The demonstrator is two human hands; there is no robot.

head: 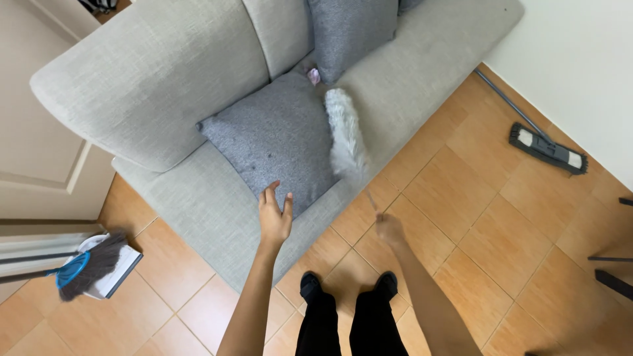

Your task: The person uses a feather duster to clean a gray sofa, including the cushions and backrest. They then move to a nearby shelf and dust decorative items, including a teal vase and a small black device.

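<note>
Evidently light and floppy, the white fluffy duster [345, 135] lies blurred over the sofa [198, 211] seat's front edge beside the grey cushion [273, 138], right hand [389, 229] fisted on its thin handle, best gripped there; left hand [275, 214] hovers, fingers loosely spread.

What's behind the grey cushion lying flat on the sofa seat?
Behind the flat grey cushion, a small pinkish thing peeks out by a second, upright cushion. Most of it is covered, so I cannot tell what it is.
</note>
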